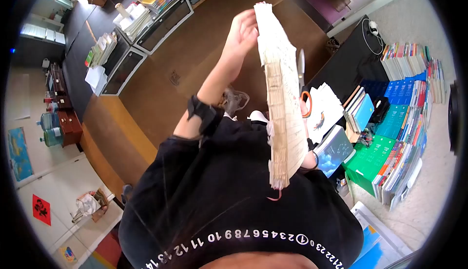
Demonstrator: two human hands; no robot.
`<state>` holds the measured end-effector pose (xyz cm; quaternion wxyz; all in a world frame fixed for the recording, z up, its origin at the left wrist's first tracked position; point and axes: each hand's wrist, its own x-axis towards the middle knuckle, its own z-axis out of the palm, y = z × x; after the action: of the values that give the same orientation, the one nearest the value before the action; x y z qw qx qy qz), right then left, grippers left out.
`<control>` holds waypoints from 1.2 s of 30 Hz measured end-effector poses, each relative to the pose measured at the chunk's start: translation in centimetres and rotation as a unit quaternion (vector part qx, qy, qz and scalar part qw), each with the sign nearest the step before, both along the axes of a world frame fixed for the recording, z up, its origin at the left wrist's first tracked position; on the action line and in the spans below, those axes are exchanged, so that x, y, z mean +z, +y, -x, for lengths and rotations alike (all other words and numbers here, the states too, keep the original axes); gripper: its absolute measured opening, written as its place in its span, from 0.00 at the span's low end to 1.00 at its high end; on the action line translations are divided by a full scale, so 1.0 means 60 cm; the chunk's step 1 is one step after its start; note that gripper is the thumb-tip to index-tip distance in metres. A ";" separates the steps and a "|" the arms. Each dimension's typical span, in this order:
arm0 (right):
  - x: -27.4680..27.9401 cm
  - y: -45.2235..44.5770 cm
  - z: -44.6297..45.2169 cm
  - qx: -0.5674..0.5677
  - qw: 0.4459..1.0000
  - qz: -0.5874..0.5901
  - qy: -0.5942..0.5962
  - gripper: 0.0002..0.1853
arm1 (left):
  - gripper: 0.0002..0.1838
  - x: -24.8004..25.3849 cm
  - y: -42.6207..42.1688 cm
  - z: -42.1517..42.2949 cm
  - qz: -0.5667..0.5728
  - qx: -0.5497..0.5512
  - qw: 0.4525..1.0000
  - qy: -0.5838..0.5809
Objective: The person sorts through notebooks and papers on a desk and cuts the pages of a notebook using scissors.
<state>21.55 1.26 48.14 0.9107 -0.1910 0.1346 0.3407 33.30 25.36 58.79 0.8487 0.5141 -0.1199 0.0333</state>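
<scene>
A long bundle of folded paper (279, 103) with creased, uneven edges and a small pink strand at its lower end is held up in front of my body. My left hand (244, 31) has its fingers bent against the bundle's upper left edge. On the bundle's right side, mostly hidden behind it, my right hand (304, 108) is closed round the orange handle of the scissors (306, 104). The scissors' blades point up beside the paper.
At the right, a dark desk (341, 54) bears loose white sheets (324, 110), upright books (404, 60) and a green box file (371, 164). Cabinets with paper stacks (163, 23) stand at the upper left. A plastic bag (235, 99) lies on the floor near my feet.
</scene>
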 end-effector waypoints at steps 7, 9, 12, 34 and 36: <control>0.056 0.097 0.048 -0.008 1.000 0.024 -0.008 0.20 | 0.38 0.007 0.055 -0.025 0.028 -0.174 0.979 -0.101; 0.045 0.101 0.050 0.021 0.998 -0.049 -0.015 0.24 | 0.34 -0.018 0.072 -0.023 0.033 -0.176 0.982 -0.053; 0.042 0.105 0.048 0.020 0.999 -0.036 -0.016 0.24 | 0.29 -0.015 0.079 0.006 0.003 -0.123 0.992 0.012; 0.116 0.048 -0.001 -0.101 0.628 0.673 -0.377 0.18 | 0.11 0.071 0.232 0.213 -0.053 0.218 0.975 0.003; 0.157 0.046 0.011 -0.136 0.645 0.657 -0.367 0.15 | 0.11 0.077 0.248 0.229 -0.082 0.225 0.971 -0.014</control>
<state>20.88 4.05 57.55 0.5572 -0.8280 0.0021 -0.0623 19.53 40.25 63.38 0.7728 0.5950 -0.0149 0.2205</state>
